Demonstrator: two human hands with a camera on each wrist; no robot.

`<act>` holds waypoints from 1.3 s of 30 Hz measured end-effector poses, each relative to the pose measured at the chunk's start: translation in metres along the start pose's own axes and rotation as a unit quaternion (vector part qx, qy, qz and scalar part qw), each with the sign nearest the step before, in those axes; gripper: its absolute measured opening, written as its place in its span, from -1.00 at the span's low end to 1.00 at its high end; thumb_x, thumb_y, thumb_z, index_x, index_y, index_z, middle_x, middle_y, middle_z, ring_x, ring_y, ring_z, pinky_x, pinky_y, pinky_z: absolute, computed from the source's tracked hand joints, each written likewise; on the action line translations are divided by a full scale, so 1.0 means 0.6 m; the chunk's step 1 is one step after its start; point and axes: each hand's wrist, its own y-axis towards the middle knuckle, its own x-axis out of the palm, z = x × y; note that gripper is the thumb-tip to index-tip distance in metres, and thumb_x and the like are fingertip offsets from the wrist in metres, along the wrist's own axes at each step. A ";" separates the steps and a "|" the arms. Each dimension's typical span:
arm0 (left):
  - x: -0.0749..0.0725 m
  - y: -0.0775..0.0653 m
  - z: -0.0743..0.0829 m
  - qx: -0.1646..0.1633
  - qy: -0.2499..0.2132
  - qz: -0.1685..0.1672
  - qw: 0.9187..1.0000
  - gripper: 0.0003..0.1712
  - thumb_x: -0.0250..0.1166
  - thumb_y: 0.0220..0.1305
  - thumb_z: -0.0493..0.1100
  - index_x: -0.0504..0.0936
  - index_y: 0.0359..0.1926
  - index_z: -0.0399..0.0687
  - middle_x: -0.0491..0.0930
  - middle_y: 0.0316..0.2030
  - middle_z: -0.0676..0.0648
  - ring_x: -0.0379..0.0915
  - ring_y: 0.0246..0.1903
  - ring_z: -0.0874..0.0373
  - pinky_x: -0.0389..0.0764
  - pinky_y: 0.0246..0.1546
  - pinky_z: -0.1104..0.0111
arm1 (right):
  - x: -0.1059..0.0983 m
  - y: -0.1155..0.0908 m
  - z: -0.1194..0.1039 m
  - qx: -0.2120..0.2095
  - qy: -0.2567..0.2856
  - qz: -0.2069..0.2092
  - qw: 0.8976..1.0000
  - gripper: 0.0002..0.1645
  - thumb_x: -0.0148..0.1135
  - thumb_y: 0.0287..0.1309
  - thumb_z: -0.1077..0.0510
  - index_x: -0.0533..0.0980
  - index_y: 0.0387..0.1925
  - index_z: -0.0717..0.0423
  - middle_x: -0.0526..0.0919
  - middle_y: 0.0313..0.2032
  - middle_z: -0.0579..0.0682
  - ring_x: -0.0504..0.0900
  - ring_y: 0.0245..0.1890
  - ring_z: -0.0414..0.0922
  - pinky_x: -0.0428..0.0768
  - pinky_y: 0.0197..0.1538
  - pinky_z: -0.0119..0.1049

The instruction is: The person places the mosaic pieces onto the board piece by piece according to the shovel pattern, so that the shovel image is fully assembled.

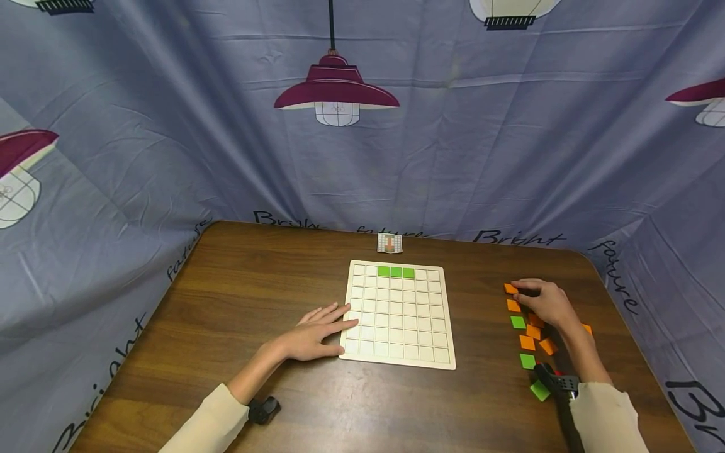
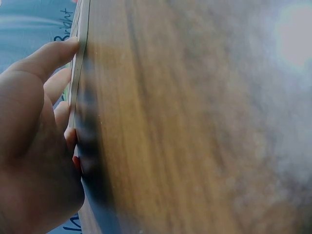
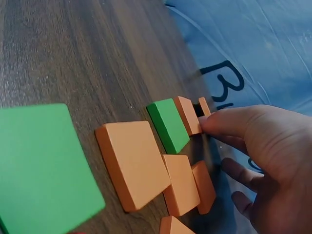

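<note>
Brown table (image 1: 255,264): it stands before a blue curtain (image 1: 396,163).
Right hand (image 1: 546,303): with thumb and finger I pinch an orange tile (image 1: 510,288) at its right side.
Orange tile: it is the farthest of the loose tiles; being square, it offers no long axis.
Board (image 1: 403,322): it lies to the left of my pinch, well apart; this sideways relation, I judge, matters most.
Left hand (image 1: 317,335): fingers extended, grasping nothing, it touches the board's left edge, so it is the nearer hand there.

Right hand (image 3: 280,152), orange tile (image 3: 204,105) seemingly pinched
</note>
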 end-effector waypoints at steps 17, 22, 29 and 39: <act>-0.001 -0.001 0.001 0.005 0.000 0.005 1.000 -0.32 0.15 0.44 0.13 0.30 0.50 0.12 0.01 0.54 -0.10 -0.22 0.52 -0.14 -0.09 0.39 -0.15 | 0.003 0.006 -0.013 0.005 -0.009 0.026 1.000 -0.56 0.35 0.25 0.14 0.58 0.09 0.30 0.60 0.02 0.39 0.60 -0.20 0.13 0.55 -0.25 -0.12; -0.001 -0.001 0.001 0.003 -0.003 0.004 1.000 -0.32 0.15 0.44 0.14 0.30 0.50 0.13 0.00 0.55 -0.09 -0.23 0.52 -0.13 -0.09 0.39 -0.15 | 0.007 0.010 -0.017 -0.003 -0.023 0.038 0.999 -0.55 0.35 0.26 0.12 0.58 0.10 0.29 0.62 0.00 0.38 0.61 -0.16 0.19 0.56 -0.19 0.03; 0.000 0.000 0.000 0.000 -0.003 0.001 1.000 -0.32 0.14 0.44 0.15 0.29 0.50 0.14 -0.01 0.55 -0.08 -0.24 0.52 -0.12 -0.10 0.40 -0.14 | 0.018 0.015 -0.041 -0.038 0.000 0.065 0.997 -0.54 0.30 0.29 0.13 0.58 0.14 0.30 0.46 0.18 0.44 0.39 0.15 0.43 0.39 0.06 0.36; 0.000 0.000 -0.001 0.000 -0.002 0.000 1.000 -0.31 0.15 0.44 0.15 0.29 0.51 0.14 -0.02 0.55 -0.07 -0.24 0.52 -0.12 -0.10 0.40 -0.13 | 0.061 0.036 -0.144 -0.113 0.023 0.096 0.989 -0.59 0.36 0.20 0.21 0.63 0.08 0.28 0.59 0.07 0.31 0.39 0.14 0.33 0.29 0.12 0.34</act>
